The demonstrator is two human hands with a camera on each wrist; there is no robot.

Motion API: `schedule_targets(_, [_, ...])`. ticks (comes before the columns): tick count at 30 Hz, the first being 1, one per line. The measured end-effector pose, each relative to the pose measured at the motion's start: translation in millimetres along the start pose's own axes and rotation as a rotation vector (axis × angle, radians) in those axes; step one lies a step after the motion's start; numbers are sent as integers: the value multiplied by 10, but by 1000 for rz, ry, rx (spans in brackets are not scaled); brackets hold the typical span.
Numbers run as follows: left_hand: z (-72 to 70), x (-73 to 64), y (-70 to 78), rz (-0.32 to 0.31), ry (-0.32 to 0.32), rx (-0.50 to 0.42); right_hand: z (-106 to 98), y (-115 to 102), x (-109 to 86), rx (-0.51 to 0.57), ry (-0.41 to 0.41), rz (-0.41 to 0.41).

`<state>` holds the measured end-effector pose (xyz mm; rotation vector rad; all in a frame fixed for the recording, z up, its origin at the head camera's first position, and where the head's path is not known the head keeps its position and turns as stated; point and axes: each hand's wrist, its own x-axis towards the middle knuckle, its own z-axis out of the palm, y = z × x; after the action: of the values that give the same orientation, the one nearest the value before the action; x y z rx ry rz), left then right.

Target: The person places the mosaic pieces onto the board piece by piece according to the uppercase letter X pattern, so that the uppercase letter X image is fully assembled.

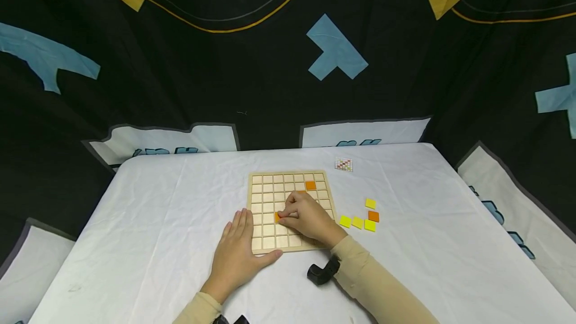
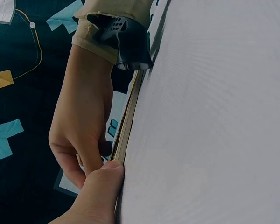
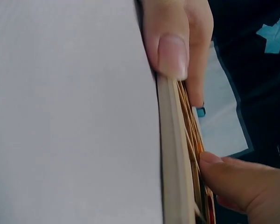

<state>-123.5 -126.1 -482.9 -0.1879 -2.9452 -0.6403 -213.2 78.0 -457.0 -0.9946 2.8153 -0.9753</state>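
Left hand (image 1: pixel 237 251) lies straight-fingered, right hand (image 1: pixel 309 218) pinches

A square, pale wooden grid board (image 1: pixel 268 189) lies flat on a white cloth (image 1: pixel 148 224), with one small square orange tile (image 1: pixel 277 217), partly covered, left of its middle and a second orange tile (image 1: pixel 310 185) toward its far right corner.

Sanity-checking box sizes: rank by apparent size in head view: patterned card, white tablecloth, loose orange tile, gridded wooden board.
1. White tablecloth
2. Gridded wooden board
3. Patterned card
4. Loose orange tile
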Motion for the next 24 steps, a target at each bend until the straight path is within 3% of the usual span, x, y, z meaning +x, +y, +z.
schedule_targets(5, [-6,-1,2,0,-3,-6,-102,52,-79,-2,-13,-14])
schedule_targets(10, [-6,-2,7,-6,-11,-14,-275,192,-228,19,-3,57])
schedule_targets(24, [3,-7,9,-7,-5,-18,-886,797,-816,-83,40,307])
